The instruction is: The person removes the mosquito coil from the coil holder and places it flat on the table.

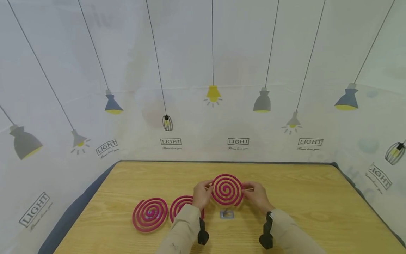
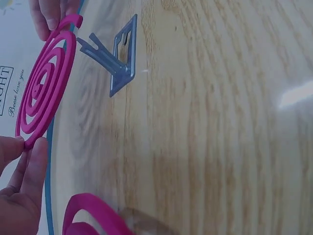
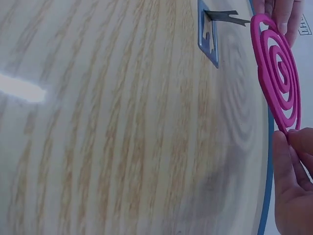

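Between my two hands a pink mosquito coil [image 1: 226, 188] is held up over the table, its flat face tilted toward me. My left hand [image 1: 202, 195] pinches its left edge between thumb and fingers. At the opposite edge, my right hand [image 1: 257, 197] pinches it the same way. Just below the coil, a small metal coil stand [image 1: 227, 214] lies on the wood; its forked prong [image 2: 100, 55] sticks up from the flat plate in the left wrist view. Another pink coil [image 1: 173, 208] is partly hidden behind my left wrist and sleeve.
A further pink coil [image 1: 136, 218] rests on a stand at the left. The wooden table [image 1: 317, 204] has a dark edge at the back, and a white cloth wall [image 1: 190, 63] printed with lamps surrounds it.
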A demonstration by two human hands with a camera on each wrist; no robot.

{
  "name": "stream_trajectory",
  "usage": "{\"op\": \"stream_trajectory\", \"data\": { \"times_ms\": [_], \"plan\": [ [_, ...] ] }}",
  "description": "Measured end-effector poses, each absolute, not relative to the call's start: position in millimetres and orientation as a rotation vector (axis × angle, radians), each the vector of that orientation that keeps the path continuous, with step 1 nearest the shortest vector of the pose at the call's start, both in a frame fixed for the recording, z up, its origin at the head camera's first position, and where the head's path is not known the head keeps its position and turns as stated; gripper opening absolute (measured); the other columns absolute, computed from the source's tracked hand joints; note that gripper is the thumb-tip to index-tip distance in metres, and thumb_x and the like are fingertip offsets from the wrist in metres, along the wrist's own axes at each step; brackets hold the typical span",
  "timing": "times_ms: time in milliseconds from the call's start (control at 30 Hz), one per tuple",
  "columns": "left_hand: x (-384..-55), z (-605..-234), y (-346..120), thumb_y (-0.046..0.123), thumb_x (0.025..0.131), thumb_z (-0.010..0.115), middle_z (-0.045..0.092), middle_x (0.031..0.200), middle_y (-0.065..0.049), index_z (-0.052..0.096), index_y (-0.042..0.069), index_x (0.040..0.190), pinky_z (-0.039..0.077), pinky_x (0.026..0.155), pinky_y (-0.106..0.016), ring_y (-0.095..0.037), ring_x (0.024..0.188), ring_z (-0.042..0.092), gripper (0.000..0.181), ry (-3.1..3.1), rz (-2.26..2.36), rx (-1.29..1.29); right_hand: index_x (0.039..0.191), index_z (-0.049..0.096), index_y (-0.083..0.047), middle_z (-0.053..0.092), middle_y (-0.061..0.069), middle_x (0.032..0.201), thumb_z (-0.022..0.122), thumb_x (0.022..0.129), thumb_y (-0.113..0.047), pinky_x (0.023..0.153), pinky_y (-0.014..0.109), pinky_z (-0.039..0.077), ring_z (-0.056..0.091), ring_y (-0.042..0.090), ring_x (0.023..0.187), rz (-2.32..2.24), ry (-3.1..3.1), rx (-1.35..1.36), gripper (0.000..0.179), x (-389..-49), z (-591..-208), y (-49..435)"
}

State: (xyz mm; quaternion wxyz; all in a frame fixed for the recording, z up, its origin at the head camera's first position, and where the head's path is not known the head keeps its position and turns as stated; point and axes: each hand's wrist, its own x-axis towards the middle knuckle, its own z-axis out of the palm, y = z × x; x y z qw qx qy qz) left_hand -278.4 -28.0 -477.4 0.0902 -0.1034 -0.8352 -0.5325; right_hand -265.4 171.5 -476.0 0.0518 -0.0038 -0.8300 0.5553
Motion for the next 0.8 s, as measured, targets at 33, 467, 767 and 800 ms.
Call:
{"op": "stream_trajectory", "data": {
  "times_ms": [33,467,767,800],
  "plan": [
    [-279.6,-478.8,-27.5,-0.006,0.082,0.054,0.06,0.077,-0.016,0.06,-0.007,0.105,0.046,0.046,-0.02,-0.022,0.057,0.058,0.024,-2.481,-1.577,-0.3,0.098,0.059,0.011,0.061,0.02,0.09,0.059,0.079,0.004,0.062,0.029,0.053,0.061,0.027,0.077,1.665,-2.537,-0.016,0.02,-266.3,-476.7,171.4],
    [-286.2,-485.8,-25.4,-0.004,0.082,0.057,0.062,0.077,-0.013,0.063,-0.003,0.104,0.043,0.049,-0.021,-0.015,0.061,0.053,0.023,-2.507,-1.474,-0.262,0.101,0.06,0.007,0.06,0.016,0.093,0.056,0.08,0.004,0.062,0.025,0.05,0.058,0.019,0.076,1.786,-2.491,-0.181,0.021,-279.7,-487.5,170.3],
    [-286.1,-488.5,-22.5,-0.007,0.078,0.058,0.061,0.072,-0.011,0.064,-0.003,0.101,0.044,0.054,-0.023,-0.016,0.063,0.054,0.024,-2.559,-1.429,-0.209,0.103,0.057,0.009,0.058,0.02,0.097,0.054,0.081,0.007,0.068,0.03,0.052,0.059,0.022,0.081,1.901,-2.452,-0.21,0.023,-276.7,-492.9,171.3],
    [-285.6,-488.5,-22.3,-0.007,0.078,0.058,0.061,0.072,-0.01,0.064,-0.003,0.101,0.043,0.053,-0.022,-0.015,0.062,0.053,0.024,-2.564,-1.432,-0.202,0.103,0.057,0.009,0.059,0.02,0.096,0.054,0.081,0.007,0.068,0.029,0.052,0.059,0.022,0.08,1.896,-2.453,-0.206,0.022,-276.6,-493.6,171.6]
  ]
}}
